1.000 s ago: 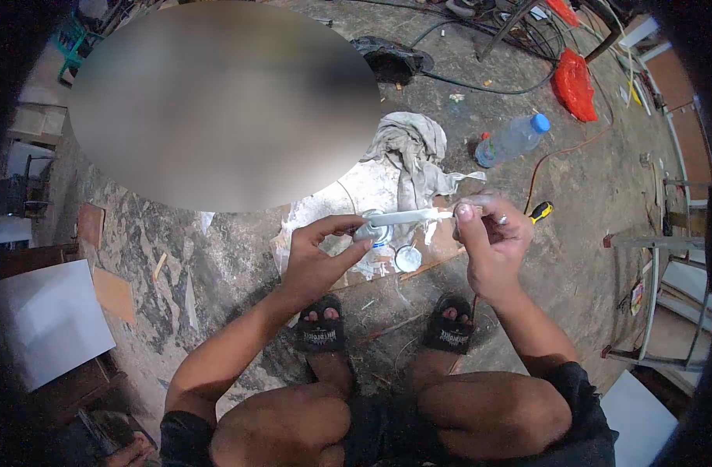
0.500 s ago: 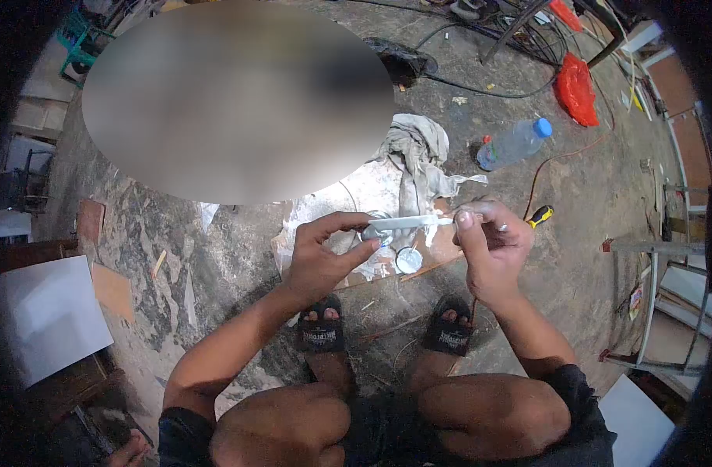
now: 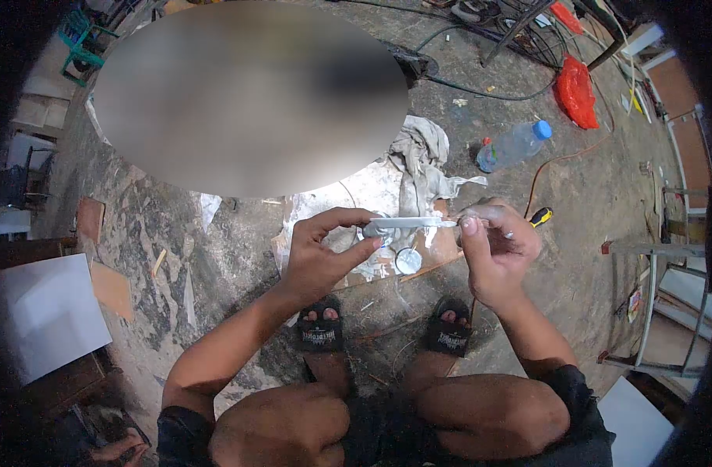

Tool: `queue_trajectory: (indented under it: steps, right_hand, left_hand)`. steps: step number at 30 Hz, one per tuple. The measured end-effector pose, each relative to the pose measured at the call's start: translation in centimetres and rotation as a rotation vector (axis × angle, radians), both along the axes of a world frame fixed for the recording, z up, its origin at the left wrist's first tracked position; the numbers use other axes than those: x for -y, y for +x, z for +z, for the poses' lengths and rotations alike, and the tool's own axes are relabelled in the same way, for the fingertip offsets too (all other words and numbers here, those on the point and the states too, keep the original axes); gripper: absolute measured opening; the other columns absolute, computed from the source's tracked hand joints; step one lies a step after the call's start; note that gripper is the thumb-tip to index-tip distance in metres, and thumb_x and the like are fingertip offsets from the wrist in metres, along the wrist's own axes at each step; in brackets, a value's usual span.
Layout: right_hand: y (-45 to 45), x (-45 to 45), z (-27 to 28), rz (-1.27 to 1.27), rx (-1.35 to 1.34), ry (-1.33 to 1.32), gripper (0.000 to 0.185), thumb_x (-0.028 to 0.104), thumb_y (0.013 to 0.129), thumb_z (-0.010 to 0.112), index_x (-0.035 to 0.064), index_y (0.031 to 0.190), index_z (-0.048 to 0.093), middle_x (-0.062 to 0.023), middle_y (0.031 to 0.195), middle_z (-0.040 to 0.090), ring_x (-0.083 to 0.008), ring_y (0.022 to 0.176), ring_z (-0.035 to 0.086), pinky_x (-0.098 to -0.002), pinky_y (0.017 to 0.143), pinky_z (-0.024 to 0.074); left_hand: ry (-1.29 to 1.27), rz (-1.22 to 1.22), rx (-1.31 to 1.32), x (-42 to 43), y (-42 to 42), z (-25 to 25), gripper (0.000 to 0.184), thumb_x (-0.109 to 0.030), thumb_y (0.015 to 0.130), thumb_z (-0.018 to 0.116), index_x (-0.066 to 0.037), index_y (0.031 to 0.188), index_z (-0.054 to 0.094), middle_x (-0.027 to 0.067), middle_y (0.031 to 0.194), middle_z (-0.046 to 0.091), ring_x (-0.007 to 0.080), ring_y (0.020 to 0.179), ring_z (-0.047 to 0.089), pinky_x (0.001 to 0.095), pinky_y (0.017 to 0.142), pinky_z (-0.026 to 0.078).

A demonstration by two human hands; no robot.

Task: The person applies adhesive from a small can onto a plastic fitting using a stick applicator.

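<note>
A slim white squeeze tube (image 3: 406, 222) is held level between my hands, its narrow tip pointing right. My left hand (image 3: 329, 253) pinches the broad left end between thumb and fingers. At the tip, the thumb and fingers of my right hand (image 3: 500, 247) are closed together; a small pale thing shows there, too small to name. Below the tube, a round whitish lid (image 3: 408, 261) lies on a paint-smeared board (image 3: 317, 206). Another round metallic thing sits behind the tube, partly hidden by it and my left fingers. A crumpled grey rag (image 3: 422, 148) lies beyond.
A plastic bottle with a blue cap (image 3: 515, 146) lies to the right, near a red plastic bag (image 3: 576, 93) and a yellow-black screwdriver (image 3: 541, 216). Black cables tangle at the back. White panels (image 3: 56, 315) and metal frames (image 3: 648, 307) stand at the sides. A blurred patch hides the upper left.
My right hand has shifted very slightly right at the tube's tip. My left hand keeps the same pinch. The view has moved a little.
</note>
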State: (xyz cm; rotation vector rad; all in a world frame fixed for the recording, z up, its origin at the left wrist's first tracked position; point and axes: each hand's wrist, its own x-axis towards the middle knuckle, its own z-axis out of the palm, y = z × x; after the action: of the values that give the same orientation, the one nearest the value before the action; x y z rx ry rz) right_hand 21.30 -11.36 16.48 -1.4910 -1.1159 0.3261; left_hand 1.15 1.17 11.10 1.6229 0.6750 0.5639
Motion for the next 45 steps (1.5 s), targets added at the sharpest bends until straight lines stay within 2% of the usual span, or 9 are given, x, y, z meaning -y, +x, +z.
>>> queue_trajectory:
  steps: [16,21,34,36,40,43,45]
  right_hand:
    - [0.2,-0.1,0.5,0.040,0.166,0.097,0.005,-0.001,0.080,0.070,-0.0017,0.086,0.069,-0.0120,0.072,0.065,-0.0183,0.059,0.060,-0.0290,0.055,0.0458]
    - [0.4,-0.3,0.5,0.039,0.256,0.129,0.006,-0.001,0.078,0.071,-0.0011,0.084,0.070,-0.0118,0.071,0.064,-0.0188,0.058,0.059,-0.0298,0.054,0.0452]
    - [0.6,-0.6,0.5,0.092,0.344,0.157,0.010,-0.004,0.074,0.070,0.0001,0.083,0.071,-0.0092,0.069,0.063,-0.0192,0.057,0.057,-0.0302,0.054,0.0429]
    - [0.6,-0.6,0.5,0.079,0.332,0.177,0.010,-0.005,0.074,0.069,-0.0001,0.083,0.071,-0.0093,0.069,0.063,-0.0196,0.057,0.057,-0.0306,0.055,0.0431]
    - [1.0,-0.9,0.9,0.072,0.374,0.221,0.009,-0.005,0.074,0.069,-0.0007,0.083,0.070,-0.0098,0.069,0.064,-0.0192,0.057,0.057,-0.0310,0.055,0.0433]
    - [0.9,-0.2,1.3,0.071,0.321,0.108,0.004,-0.003,0.084,0.064,-0.0029,0.087,0.066,-0.0129,0.075,0.063,-0.0201,0.065,0.058,-0.0318,0.061,0.0456]
    - [1.0,-0.2,0.6,-0.001,0.252,0.112,0.005,-0.002,0.080,0.067,-0.0016,0.085,0.068,-0.0117,0.071,0.063,-0.0192,0.059,0.057,-0.0305,0.056,0.0440]
  left_hand:
    - [-0.006,0.000,0.052,-0.2,-0.1,0.1,0.029,-0.004,0.081,0.078,-0.002,0.108,0.071,0.0065,0.102,0.072,0.0118,0.095,0.064,0.0284,0.089,0.050]
    - [-0.008,-0.006,0.027,-0.2,-0.2,0.4,0.031,0.001,0.078,0.079,0.000,0.107,0.069,0.0081,0.105,0.071,0.0149,0.100,0.063,0.0305,0.092,0.049]
    - [-0.011,0.003,0.058,-0.2,-0.1,1.2,0.032,-0.001,0.079,0.079,0.000,0.109,0.068,0.0088,0.105,0.071,0.0145,0.099,0.063,0.0305,0.091,0.049]
    - [-0.056,0.022,0.093,0.1,0.0,1.4,0.030,-0.005,0.081,0.078,-0.002,0.110,0.070,0.0064,0.103,0.072,0.0114,0.095,0.063,0.0290,0.089,0.049]
    - [-0.111,0.040,0.105,0.0,-0.2,1.3,0.030,-0.005,0.081,0.078,-0.002,0.109,0.070,0.0060,0.103,0.072,0.0111,0.096,0.062,0.0289,0.089,0.048]
    - [-0.099,0.043,0.114,-0.1,-0.2,1.4,0.030,-0.005,0.081,0.078,-0.002,0.109,0.070,0.0060,0.103,0.072,0.0113,0.097,0.062,0.0293,0.090,0.048]
    - [-0.081,0.052,0.112,-0.2,-0.4,1.2,0.029,-0.005,0.081,0.078,-0.003,0.109,0.071,0.0060,0.103,0.072,0.0116,0.098,0.062,0.0296,0.091,0.048]
